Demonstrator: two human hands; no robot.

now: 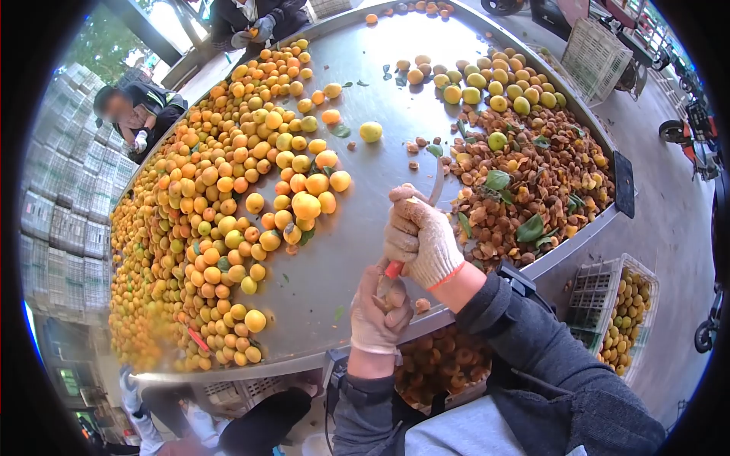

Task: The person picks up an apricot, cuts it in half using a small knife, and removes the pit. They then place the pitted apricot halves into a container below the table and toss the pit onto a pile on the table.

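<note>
My right hand [420, 237], in a pale knitted glove, is closed around a knife [439, 185]. Its thin curved blade points up and away from me, and the red end of its handle shows below my fist. Just beneath, my gloved left hand [378, 313] is closed with its fingers curled, close to the handle's end; what it holds is not clear. Both hands are above the near edge of the metal table [327, 281]. A large heap of yellow-orange apricots [228, 182] covers the table's left side. Brown fruit pieces [525, 182] with green leaves are piled at the right.
Yellow-green apricots [502, 83] lie at the far right. Below the table's near edge is a container of brown pieces [445, 361]; a crate of apricots [627, 311] stands at right. Other people work around the table, including one gloved person [258, 26] at the far end.
</note>
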